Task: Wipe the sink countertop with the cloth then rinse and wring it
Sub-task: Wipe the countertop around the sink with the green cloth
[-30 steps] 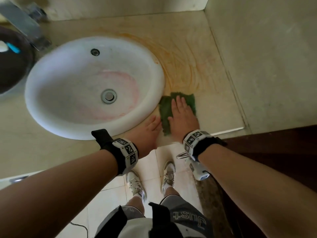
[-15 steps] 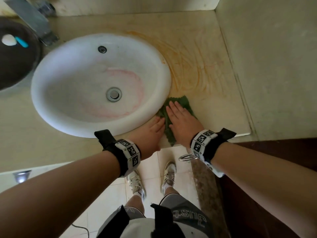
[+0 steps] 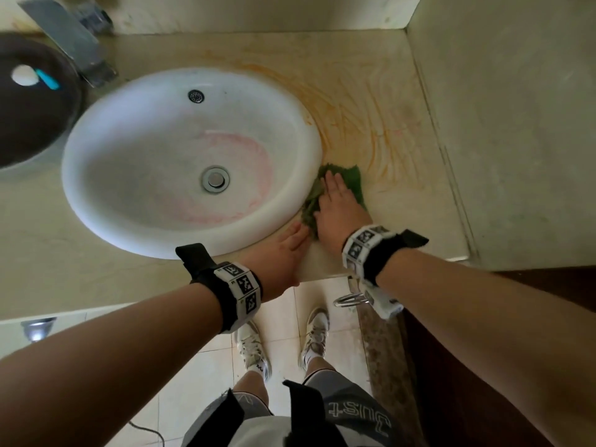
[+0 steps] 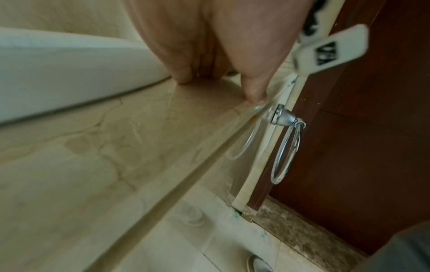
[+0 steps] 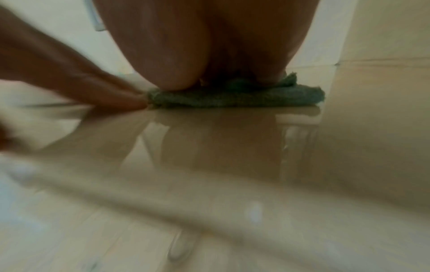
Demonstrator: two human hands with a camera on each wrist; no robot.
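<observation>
A green cloth (image 3: 353, 179) lies flat on the beige countertop (image 3: 403, 201) against the right rim of the white oval sink (image 3: 106, 204). My right hand (image 3: 338, 208) presses flat on the cloth with straight fingers; the right wrist view shows the cloth (image 5: 237, 98) squashed under the palm. My left hand (image 3: 283, 253) rests flat on the counter's front edge beside the cloth, its fingertips close to it; in the left wrist view the left hand (image 4: 218, 70) touches bare counter and holds nothing. Orange streaks (image 3: 364, 124) smear the counter behind the cloth.
A metal faucet (image 3: 67, 40) stands at the back left beside a dark basin (image 3: 29, 121). A tiled wall (image 3: 516, 124) closes the counter's right side. A chrome towel ring (image 4: 286, 152) hangs below the counter edge by a dark wooden door (image 4: 372, 128).
My right hand has slid the cloth left against the sink rim and a little toward the back. The left hand has stayed on the front edge.
</observation>
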